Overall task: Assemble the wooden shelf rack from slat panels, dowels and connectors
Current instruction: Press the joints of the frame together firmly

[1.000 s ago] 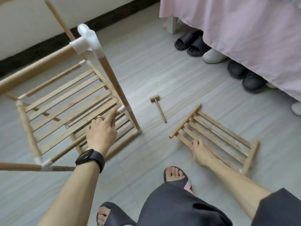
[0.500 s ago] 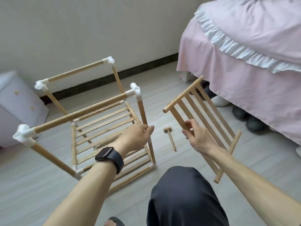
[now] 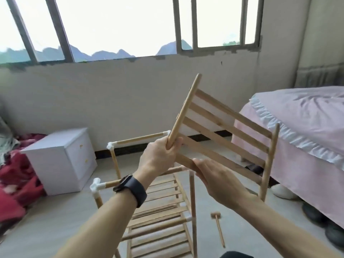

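Head view: the person is holding a loose slat panel [image 3: 186, 107] up in the air, tilted, above the part-built rack [image 3: 162, 222]. The left hand [image 3: 162, 153] is gripping the lower end of the panel's side rail, fingers curled round it. The right hand [image 3: 219, 181] is lying just beside it along the lowest slat, fingers fairly straight. Its thumb is hidden, so whether it is gripping or only steadying cannot be told.

The rack is standing on the floor below and beyond both hands, with slat shelves low down and white connectors [image 3: 96, 187] capping the upper dowels. The step in hand is probably bringing this panel over as the next shelf. The next move is likely calling for levelling the panel, lining its rail ends up with the open connector sockets and pressing them in.

A small mallet [image 3: 217, 226] is lying on the floor below the right hand, ready for tapping joints.

The only container is a white cabinet [image 3: 61, 159] well left of the left hand. Its drawers are closed, so the contents are not showing.
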